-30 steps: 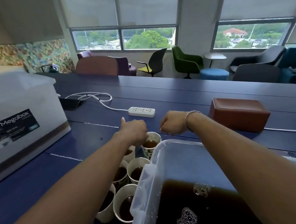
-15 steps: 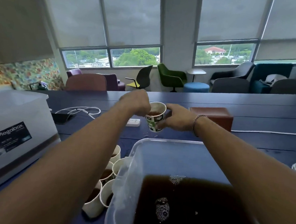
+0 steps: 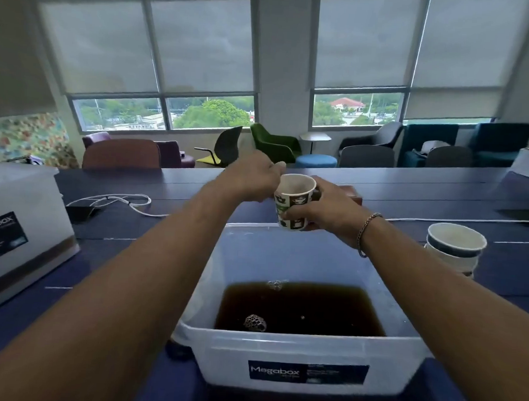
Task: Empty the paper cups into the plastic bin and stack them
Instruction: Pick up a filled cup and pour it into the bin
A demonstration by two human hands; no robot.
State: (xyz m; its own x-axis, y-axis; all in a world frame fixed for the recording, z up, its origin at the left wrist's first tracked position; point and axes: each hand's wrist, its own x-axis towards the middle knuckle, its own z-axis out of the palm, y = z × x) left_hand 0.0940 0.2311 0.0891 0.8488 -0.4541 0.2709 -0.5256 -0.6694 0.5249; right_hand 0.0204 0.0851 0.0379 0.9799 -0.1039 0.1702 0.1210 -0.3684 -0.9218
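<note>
A patterned paper cup (image 3: 292, 201) is in the air over the far edge of the clear plastic bin (image 3: 305, 337), close to upright. My right hand (image 3: 327, 209) grips its side from the right. My left hand (image 3: 252, 178) is at the cup's left rim, fingers curled against it. From this angle I see only the cup's pale inner wall. Dark brown liquid with some foam fills the bottom of the bin. A short stack of empty paper cups (image 3: 455, 250) stands on the table right of the bin.
A white Megabox box (image 3: 19, 227) sits at the left on the dark blue table (image 3: 440, 203). A white cable (image 3: 119, 199) lies behind it, and a brown box (image 3: 354, 195) shows behind my right hand. Chairs stand beyond the table.
Both hands lifted the cup from the group left of the bin and carried it up and right over the bin's far edge. My view swung right, so the full cups are out of sight.
</note>
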